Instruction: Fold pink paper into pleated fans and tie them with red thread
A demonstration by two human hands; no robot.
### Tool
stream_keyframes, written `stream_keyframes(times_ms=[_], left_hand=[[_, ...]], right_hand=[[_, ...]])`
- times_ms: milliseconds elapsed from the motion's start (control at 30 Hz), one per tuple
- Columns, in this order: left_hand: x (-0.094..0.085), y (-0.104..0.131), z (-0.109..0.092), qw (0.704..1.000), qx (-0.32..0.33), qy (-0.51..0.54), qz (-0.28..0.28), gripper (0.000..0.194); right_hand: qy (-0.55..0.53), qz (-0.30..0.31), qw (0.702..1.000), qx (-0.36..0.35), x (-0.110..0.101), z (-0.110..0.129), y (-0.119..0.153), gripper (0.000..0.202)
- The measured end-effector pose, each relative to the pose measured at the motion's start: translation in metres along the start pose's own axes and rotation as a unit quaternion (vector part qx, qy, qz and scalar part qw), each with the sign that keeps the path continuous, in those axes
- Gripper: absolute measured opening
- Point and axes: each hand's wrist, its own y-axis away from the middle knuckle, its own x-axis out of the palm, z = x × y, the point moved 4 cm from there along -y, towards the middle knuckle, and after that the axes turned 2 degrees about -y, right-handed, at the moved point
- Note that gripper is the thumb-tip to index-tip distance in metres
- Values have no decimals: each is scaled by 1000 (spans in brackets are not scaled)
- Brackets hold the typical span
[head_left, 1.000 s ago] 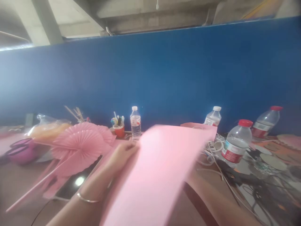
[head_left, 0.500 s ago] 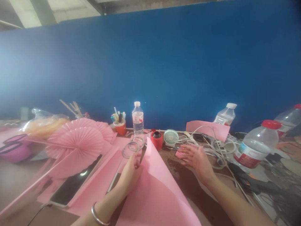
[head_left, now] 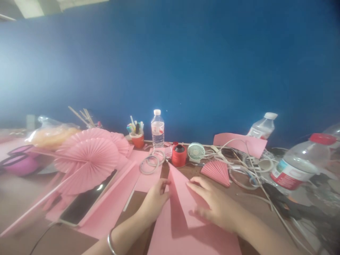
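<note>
A large sheet of pink paper (head_left: 166,226) lies in front of me, with a triangular flap from its far end raised and casting a shadow. My left hand (head_left: 156,198), with a silver bangle at the wrist, pinches the sheet's left edge near the top. Across the flap's right side rests my right hand (head_left: 216,205), its fingers spread and touching the paper, the thumb blurred. Beyond the right hand lies a small pleated pink paper fan (head_left: 216,172). Two grey rings (head_left: 152,163) sit past my left hand.
Round pleated pink fans (head_left: 89,161) and a phone (head_left: 86,202) are at left. Along the blue wall stand a cup of pens (head_left: 137,140), a water bottle (head_left: 158,131), a red spool-like object (head_left: 179,156) and a mini fan (head_left: 196,152). Cables and a large bottle (head_left: 297,164) occupy the right.
My right hand has left the small pleated fan and come down onto the pink sheet. The sheet's corner is now folded into a flap, and my left hand has shifted onto its edge.
</note>
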Motion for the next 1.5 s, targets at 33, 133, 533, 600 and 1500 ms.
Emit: stream_keyframes(times_ms=[33,133,533,600,1500], left_hand=[[0,2,-2,999,12,-34,14,28],[-3,6,-11,981,88,-168,50,24],[-7,5,-23,893,228,-386,-35,27],[-6,7,-25,865,247,-432,-65,30],[-22,-8,-6,881,208,-425,15,48]], right_hand=[[-2,2,1000,21,1,-4,0,69],[-5,16,999,51,4,-11,0,73],[125,-24,991,-35,35,5,-1,92],[139,-29,989,-43,37,5,-3,92],[110,36,990,-85,48,24,2,75]])
